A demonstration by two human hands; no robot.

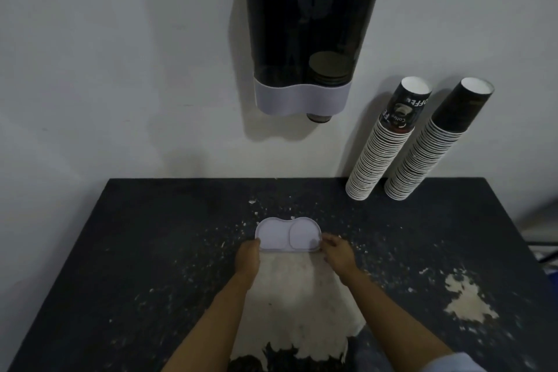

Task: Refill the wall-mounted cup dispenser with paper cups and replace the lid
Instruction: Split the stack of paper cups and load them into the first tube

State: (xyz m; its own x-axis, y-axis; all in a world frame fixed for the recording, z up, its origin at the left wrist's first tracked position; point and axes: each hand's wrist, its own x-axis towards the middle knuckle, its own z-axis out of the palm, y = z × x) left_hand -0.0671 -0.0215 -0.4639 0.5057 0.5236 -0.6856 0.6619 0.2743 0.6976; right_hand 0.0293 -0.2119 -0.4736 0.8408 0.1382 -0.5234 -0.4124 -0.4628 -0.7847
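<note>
The dark, see-through cup dispenser (311, 27) hangs on the wall with a white band at its base and its top open. A few cups sit low in its right tube, and one cup rim pokes out below. Its white double-lobed lid (287, 234) lies on the black table (151, 235). My left hand (248, 258) grips the lid's near left edge and my right hand (337, 252) grips its near right edge. Two tall stacks of black paper cups, the left stack (383, 145) and the right stack (434, 148), lean against the wall at the table's back right.
The table's black paint is worn off in a large pale patch (296, 305) under my forearms and a smaller one (466, 299) at the right. White flakes are scattered over the surface. The table's right edge falls off near dark cables.
</note>
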